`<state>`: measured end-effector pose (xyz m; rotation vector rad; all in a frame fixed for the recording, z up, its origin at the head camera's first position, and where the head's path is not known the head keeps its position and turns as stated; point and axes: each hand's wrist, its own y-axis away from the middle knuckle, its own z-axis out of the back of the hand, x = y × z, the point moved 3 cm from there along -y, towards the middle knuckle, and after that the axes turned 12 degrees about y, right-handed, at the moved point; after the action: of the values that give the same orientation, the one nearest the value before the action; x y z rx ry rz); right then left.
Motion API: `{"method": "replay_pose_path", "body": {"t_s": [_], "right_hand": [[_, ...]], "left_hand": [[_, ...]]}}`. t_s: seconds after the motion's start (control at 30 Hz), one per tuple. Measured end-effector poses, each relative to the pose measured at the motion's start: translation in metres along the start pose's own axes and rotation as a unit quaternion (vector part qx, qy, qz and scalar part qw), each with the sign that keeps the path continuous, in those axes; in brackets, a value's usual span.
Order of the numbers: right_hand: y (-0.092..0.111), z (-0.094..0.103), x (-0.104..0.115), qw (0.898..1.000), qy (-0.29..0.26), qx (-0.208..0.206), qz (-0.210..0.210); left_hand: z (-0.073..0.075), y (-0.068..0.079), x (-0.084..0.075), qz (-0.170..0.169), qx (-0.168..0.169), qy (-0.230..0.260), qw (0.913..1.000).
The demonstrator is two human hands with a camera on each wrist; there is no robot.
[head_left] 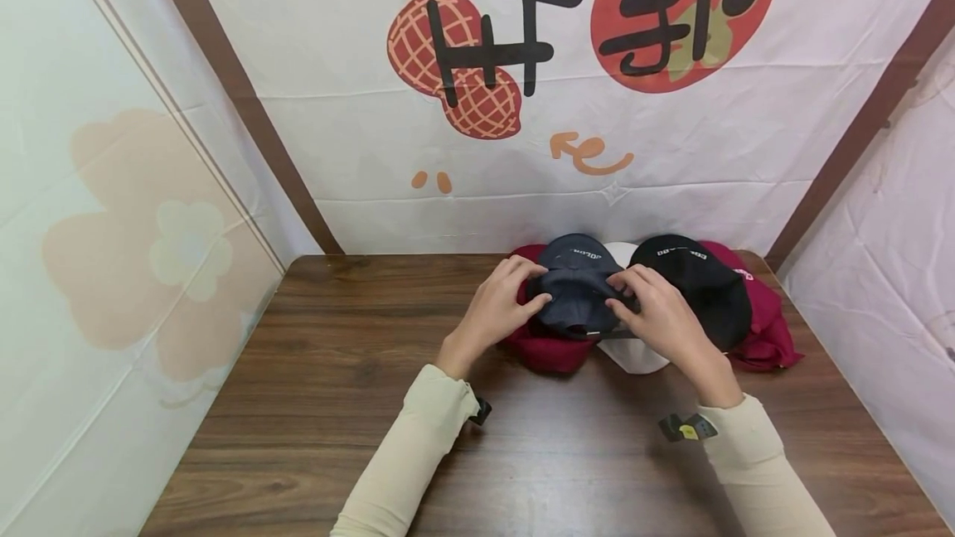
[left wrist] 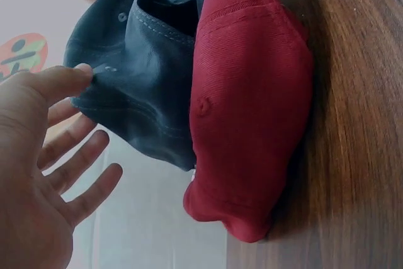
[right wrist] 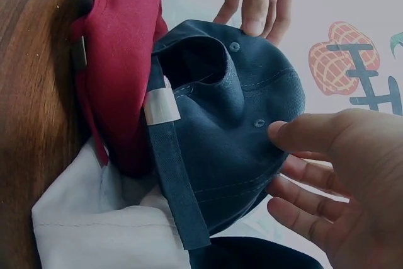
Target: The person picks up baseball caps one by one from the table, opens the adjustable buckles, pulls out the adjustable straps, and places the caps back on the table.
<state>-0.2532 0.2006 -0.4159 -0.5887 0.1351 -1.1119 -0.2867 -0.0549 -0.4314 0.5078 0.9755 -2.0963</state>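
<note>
A navy baseball cap (head_left: 576, 292) with white lettering lies on top of other caps at the back of the table. My left hand (head_left: 501, 305) pinches its left side, thumb on the near face and fingers behind. On the opposite side my right hand (head_left: 662, 312) pinches the crown the same way. The right wrist view shows the cap's back strap with a pale metal-like clasp (right wrist: 162, 106) and the opening above it. Under the navy cap sits a dark red cap (left wrist: 252, 92), and a white cap (right wrist: 107, 231) lies beside that one.
To the right, a black cap (head_left: 694, 288) with white lettering overlaps another dark red cap (head_left: 768, 323). The wooden table (head_left: 336, 379) meets a printed cloth wall (head_left: 477, 218) behind the caps. Cloth also hangs at the left and right.
</note>
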Motion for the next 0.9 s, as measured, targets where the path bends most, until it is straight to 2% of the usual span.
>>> {"method": "replay_pose_path", "body": {"t_s": [0.3,0.7,0.9], "right_hand": [[0.0011,-0.0002,0.0007,1.000,-0.004,0.000,-0.004],[-0.0001,0.0016,-0.0005,0.999,0.003,-0.043,0.011],[-0.0024,0.0055,-0.0010,0.998,-0.003,-0.062,0.012]], "left_hand": [[-0.0041,-0.0022,-0.0010,-0.005,-0.011,-0.008,0.9999],[-0.0063,-0.0070,-0.0001,-0.006,-0.023,0.047,0.9986],[-0.0053,-0.0096,-0.0030,-0.036,-0.042,0.075,0.9956]]}}
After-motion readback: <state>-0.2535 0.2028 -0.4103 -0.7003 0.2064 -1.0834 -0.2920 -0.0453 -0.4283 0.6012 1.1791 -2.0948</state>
